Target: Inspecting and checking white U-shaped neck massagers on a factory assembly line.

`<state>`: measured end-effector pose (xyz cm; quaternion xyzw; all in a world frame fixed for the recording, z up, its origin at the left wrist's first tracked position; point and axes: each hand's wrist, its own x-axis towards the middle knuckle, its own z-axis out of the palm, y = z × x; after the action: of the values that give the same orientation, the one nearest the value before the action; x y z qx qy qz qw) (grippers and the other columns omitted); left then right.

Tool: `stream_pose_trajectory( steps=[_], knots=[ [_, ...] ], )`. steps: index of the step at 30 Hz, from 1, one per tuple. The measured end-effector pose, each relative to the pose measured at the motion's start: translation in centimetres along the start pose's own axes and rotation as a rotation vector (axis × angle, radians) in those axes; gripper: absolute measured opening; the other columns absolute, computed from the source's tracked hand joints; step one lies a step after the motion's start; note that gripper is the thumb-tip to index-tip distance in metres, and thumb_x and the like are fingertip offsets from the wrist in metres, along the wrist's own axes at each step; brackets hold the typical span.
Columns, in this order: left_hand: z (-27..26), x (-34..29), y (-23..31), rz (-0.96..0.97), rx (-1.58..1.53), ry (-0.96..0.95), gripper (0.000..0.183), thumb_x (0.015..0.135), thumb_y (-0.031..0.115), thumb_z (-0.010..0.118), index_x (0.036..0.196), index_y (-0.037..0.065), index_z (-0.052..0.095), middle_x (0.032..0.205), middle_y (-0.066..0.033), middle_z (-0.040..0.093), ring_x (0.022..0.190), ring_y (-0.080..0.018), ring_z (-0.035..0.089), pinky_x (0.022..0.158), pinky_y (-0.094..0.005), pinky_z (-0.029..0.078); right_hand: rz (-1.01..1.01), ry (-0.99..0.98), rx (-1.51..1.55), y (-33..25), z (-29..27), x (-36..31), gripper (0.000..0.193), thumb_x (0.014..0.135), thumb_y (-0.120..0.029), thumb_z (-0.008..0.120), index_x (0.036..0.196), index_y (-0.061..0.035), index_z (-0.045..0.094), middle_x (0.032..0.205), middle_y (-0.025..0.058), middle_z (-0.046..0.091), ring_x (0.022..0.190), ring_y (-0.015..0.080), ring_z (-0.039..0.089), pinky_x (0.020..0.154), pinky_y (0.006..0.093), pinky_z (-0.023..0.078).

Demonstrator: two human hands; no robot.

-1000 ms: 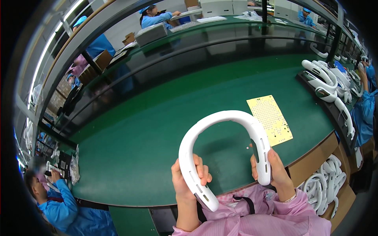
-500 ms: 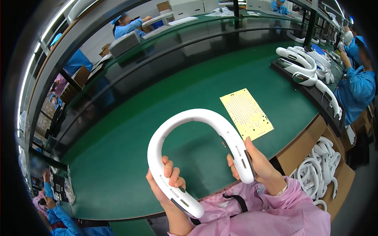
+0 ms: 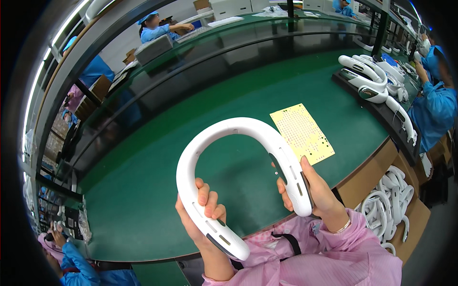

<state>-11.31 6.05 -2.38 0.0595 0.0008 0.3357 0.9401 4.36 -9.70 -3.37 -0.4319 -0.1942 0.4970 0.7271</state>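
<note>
A white U-shaped neck fan (image 3: 238, 125) is held up over the green table, its curve away from me and its two ends toward me. My left hand (image 3: 202, 209) wraps round the left arm of the fan, fingers on its inner side. Around the right arm, close to its end, my right hand (image 3: 317, 190) is closed, with the thumb outside and fingertips inside. Slots and dark panels show along both arms. Just beyond the right arm lies a yellow sheet (image 3: 305, 133) dotted with rows of small marks, partly covered by the fan.
The green table (image 3: 143, 200) curves round me. At right, a dark tray (image 3: 372, 102) carries several white neck fans. A cardboard box (image 3: 412, 229) below the table's right edge holds many white fan parts (image 3: 386, 205). Co-workers in blue (image 3: 434, 105) sit right, left and across.
The neck fan has risen slightly away from me, with both hands still round it. A co-worker across the table has stretched an arm out to the right.
</note>
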Motion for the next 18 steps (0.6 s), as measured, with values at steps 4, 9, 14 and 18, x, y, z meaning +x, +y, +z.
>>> stream_pose_trajectory(
  steps=[4, 9, 14, 18],
  knots=[
    [0.6, 0.2, 0.1, -0.021, -0.018, 0.032, 0.036, 0.095, 0.03, 0.033, 0.105, -0.003, 0.044, 0.073, -0.0076, 0.045, 0.053, -0.0159, 0.043, 0.045, -0.0302, 0.045, 0.011, -0.012, -0.06, -0.1, -0.2, 0.2, 0.058, 0.098, -0.046, 0.019, 0.128, 0.0, 0.037, 0.082, 0.0097, 0.056, 0.051, 0.0137, 0.054, 0.045, 0.0255, 0.046],
    [1.4, 0.9, 0.0, -0.075, 0.1, 0.037, 0.034, 0.094, 0.027, 0.038, 0.111, -0.003, 0.041, 0.076, -0.0049, 0.041, 0.059, -0.0132, 0.039, 0.052, -0.0261, 0.042, -0.012, 0.013, -0.069, -0.7, -0.4, 0.4, 0.041, 0.092, -0.038, 0.048, 0.106, 0.0012, 0.045, 0.077, 0.0073, 0.056, 0.051, 0.0122, 0.055, 0.044, 0.0235, 0.046],
    [3.3, 0.8, -0.4, 0.004, 0.39, 0.103, 0.035, 0.096, 0.028, 0.035, 0.104, -0.003, 0.05, 0.075, -0.0096, 0.054, 0.056, -0.0162, 0.053, 0.052, -0.0307, 0.053, 0.052, 0.004, -0.078, -0.3, -0.6, 1.5, 0.043, 0.088, -0.025, 0.058, 0.116, 0.0045, 0.043, 0.084, 0.0092, 0.058, 0.062, 0.0139, 0.06, 0.054, 0.0262, 0.051],
    [6.1, 0.3, -2.1, 0.044, 0.678, 0.163, 0.035, 0.096, 0.028, 0.033, 0.102, -0.002, 0.051, 0.073, -0.0109, 0.057, 0.055, -0.0177, 0.059, 0.051, -0.0313, 0.054, 0.106, 0.024, -0.191, 1.2, -1.5, 2.8, 0.042, 0.087, -0.021, 0.06, 0.115, 0.0067, 0.044, 0.092, 0.013, 0.061, 0.075, 0.0166, 0.062, 0.068, 0.0294, 0.054]
  ],
)
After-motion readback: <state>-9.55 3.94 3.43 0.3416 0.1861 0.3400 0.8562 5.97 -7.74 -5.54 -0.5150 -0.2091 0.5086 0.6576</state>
